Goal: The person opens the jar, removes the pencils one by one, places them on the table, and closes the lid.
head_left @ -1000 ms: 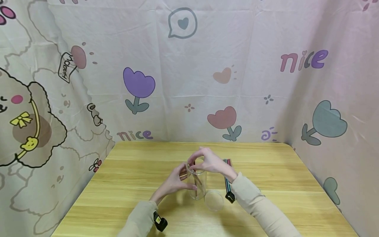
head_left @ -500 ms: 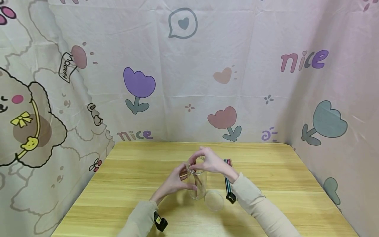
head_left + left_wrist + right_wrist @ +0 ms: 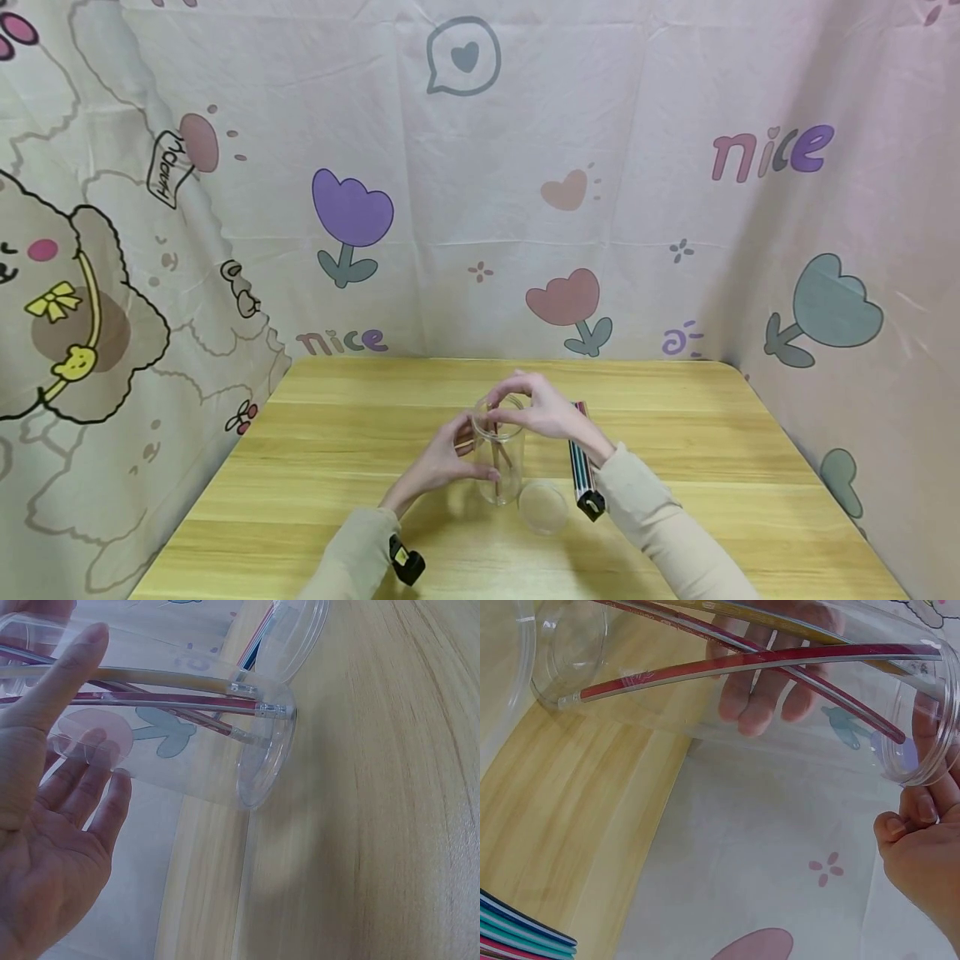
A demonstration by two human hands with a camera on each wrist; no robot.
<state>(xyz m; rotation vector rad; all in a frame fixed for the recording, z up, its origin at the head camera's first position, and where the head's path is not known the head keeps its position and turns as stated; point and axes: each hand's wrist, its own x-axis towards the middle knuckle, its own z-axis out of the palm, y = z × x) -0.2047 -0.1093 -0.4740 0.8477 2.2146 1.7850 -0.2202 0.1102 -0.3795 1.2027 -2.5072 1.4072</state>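
A clear plastic jar (image 3: 510,467) stands upright on the table, with my left hand (image 3: 437,465) holding it from the left, thumb across its near side. Inside, a yellow pencil (image 3: 172,678) and two red-and-silver pencils, one a red pencil (image 3: 727,667), lean crosswise, eraser ends down at the jar's base. My right hand (image 3: 542,412) is at the jar's mouth, bent fingertips over the rim (image 3: 930,765) beside the pencils' upper ends; I cannot tell whether they pinch one. The left fingers (image 3: 757,709) show through the wall in the right wrist view.
A round clear lid (image 3: 543,508) lies right of the jar's base. Farther right, several coloured pencils (image 3: 578,462) lie side by side, partly under the right wrist and its black camera (image 3: 591,504). A printed cloth (image 3: 450,208) hangs behind the table (image 3: 360,417).
My right hand has shifted slightly right over the jar's mouth, and its wrist has moved right, uncovering more of the pencils on the table. The left hand and jar have stayed put.
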